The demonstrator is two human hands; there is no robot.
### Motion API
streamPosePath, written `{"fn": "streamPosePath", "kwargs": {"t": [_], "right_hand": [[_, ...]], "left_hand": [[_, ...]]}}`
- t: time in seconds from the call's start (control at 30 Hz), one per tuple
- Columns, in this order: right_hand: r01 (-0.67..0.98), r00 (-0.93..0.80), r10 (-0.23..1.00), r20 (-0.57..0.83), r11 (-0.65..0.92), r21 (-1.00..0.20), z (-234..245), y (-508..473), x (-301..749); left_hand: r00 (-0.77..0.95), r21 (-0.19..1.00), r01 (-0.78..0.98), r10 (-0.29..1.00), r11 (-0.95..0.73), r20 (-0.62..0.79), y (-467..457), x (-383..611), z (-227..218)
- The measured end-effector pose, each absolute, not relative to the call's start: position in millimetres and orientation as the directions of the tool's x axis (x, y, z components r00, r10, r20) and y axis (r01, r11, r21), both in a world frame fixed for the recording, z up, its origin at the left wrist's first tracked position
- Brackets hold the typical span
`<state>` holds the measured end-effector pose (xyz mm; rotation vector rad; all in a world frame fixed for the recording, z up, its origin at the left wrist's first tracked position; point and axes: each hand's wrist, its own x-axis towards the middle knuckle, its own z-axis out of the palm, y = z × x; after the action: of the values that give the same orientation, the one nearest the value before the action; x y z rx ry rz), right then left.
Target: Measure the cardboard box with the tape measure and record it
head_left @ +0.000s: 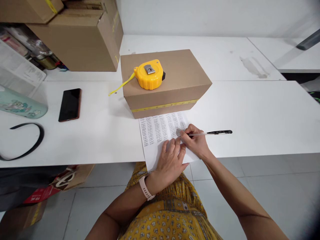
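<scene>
A sheet of paper (160,133) filled with rows of small writing lies at the near edge of the white table (250,116) and overhangs it. My left hand (170,163) lies flat on the sheet, fingers spread, a pale watch on its wrist. My right hand (195,141) pinches a pen (212,133), tip on the paper. Just behind the sheet sits a brown cardboard box (175,83). A yellow tape measure (149,74) rests on top of it, and its yellow tape runs along the box front.
A black phone (70,104) lies face up at the left, beside a mint-green bottle (20,106) on its side and a black strap (27,140). Larger cardboard boxes (80,36) stack at the back left. A red bag (50,190) stands on the tiled floor below.
</scene>
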<state>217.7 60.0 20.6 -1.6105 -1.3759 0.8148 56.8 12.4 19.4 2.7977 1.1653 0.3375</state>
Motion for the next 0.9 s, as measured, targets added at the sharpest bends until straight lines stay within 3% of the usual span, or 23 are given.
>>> {"fn": "streamPosePath", "kwargs": {"t": [0.9], "right_hand": [[0.403, 0.207, 0.976, 0.065, -0.024, -0.915, 16.5, 62.3, 219.7]], "left_hand": [[0.683, 0.142, 0.691, 0.704, -0.709, 0.193, 11.7, 55.7, 17.4]]}}
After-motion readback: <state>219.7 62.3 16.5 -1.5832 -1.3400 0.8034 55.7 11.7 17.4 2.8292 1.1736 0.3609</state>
